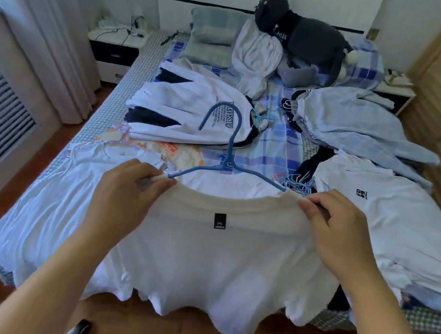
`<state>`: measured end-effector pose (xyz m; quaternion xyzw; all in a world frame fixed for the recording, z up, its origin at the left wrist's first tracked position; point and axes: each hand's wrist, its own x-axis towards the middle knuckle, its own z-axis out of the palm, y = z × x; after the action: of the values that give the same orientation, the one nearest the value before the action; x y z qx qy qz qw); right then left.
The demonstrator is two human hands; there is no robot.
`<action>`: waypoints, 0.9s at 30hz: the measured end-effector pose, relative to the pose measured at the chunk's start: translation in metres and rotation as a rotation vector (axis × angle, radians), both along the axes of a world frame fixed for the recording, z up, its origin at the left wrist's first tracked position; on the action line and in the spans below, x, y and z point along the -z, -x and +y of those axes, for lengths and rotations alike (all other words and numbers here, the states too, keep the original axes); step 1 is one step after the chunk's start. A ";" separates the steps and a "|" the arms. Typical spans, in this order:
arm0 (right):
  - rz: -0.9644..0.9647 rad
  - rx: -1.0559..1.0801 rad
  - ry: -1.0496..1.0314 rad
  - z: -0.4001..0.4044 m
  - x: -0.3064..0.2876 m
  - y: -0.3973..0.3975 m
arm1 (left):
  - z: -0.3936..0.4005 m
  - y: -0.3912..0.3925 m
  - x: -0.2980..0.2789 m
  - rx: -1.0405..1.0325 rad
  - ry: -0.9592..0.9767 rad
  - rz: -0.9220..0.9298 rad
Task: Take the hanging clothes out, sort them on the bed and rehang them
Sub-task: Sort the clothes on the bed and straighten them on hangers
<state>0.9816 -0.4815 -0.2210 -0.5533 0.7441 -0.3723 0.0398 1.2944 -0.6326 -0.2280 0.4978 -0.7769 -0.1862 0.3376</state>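
Bed (151,49): one, covered by a blue plaid sheet, seen lengthwise from its foot, with clothing spread over most of it.

Bedside cabinets: two, one at each side of the headboard; the left cabinet (116,46) is strewn with cables.

Plush cat (306,36): one, dark grey, lying against the headboard on a heap of pale fabric.

Clothing piles: four are counted around the held shirt, namely a printed stack (193,110) at centre left, a pale blue heap (358,125) at far right, a white tee with a small chest logo (397,212) at near right, and a white garment (70,195) at near left; the count inside each pile cannot be told.

White T-shirt (214,252): one, held up over the foot of the bed, blocking the near bedding from view; a black size label is shown inside the collar.

Hands: two. The collar is pinched at its left end by the left hand (125,195) and at its right end by the right hand (339,229).

Blue hanger (229,151): one, its hook upright and its arms running into the neck opening.
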 end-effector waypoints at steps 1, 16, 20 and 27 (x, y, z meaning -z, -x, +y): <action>-0.010 0.000 0.010 -0.014 0.000 0.011 | -0.011 0.011 -0.001 -0.002 0.010 0.003; 0.007 0.058 -0.255 -0.291 0.112 0.132 | -0.269 0.145 0.109 -0.017 -0.163 -0.135; 0.167 0.170 -0.398 -0.380 0.241 0.160 | -0.369 0.192 0.244 0.031 -0.228 -0.270; 0.347 0.225 -0.594 -0.424 0.461 0.185 | -0.415 0.226 0.468 0.067 -0.438 -0.421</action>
<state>0.7966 -0.9058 -0.6817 -0.4872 0.8717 -0.0426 0.0307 1.0680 -1.0479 -0.6962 0.5605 -0.7871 -0.2532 0.0476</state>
